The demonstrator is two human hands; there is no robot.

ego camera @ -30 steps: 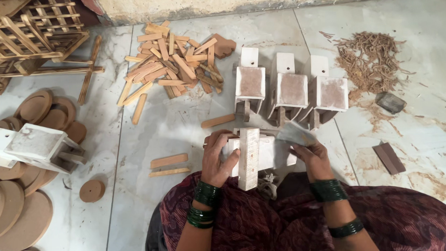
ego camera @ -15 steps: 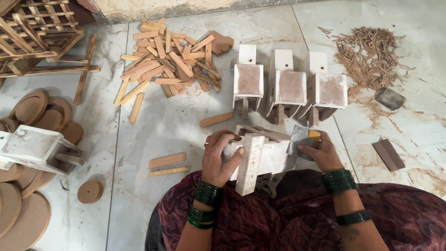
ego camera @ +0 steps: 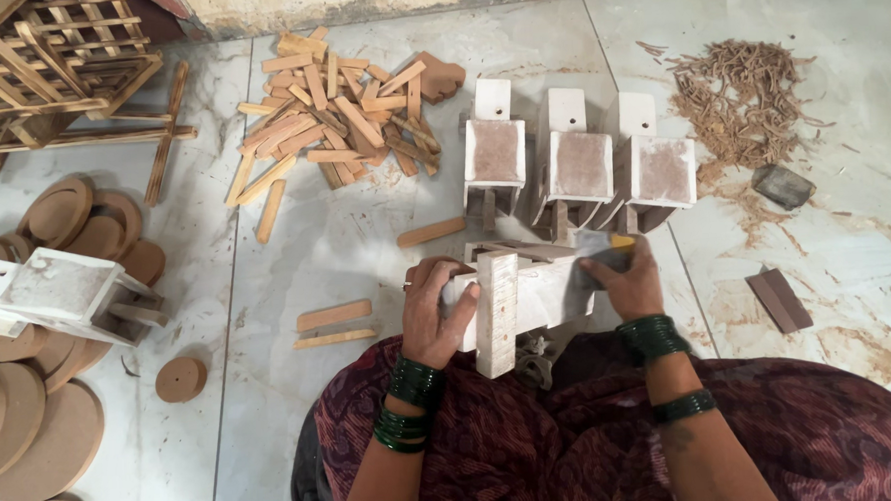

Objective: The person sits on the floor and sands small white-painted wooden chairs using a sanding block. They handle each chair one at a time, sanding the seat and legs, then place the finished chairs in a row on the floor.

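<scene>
A white-painted wooden birdhouse-like box (ego camera: 522, 292) lies across my lap, with a pale wooden slat sticking out toward me. My left hand (ego camera: 436, 309) grips its left end. My right hand (ego camera: 622, 278) presses a grey piece of sandpaper (ego camera: 601, 250) against the box's right side. Three similar white boxes (ego camera: 580, 164) stand in a row just beyond it on the tiled floor.
A heap of short wooden sticks (ego camera: 334, 110) lies at the back centre, with loose sticks (ego camera: 334, 324) left of my knee. Round wooden discs (ego camera: 43, 438) and another white box (ego camera: 62, 292) sit at left. Shavings (ego camera: 744, 97) and a dark block (ego camera: 780, 299) are at right.
My right hand has slid from the box's lower right up along its right side with the sandpaper. My left hand has kept its grip, and the box has tilted slightly.
</scene>
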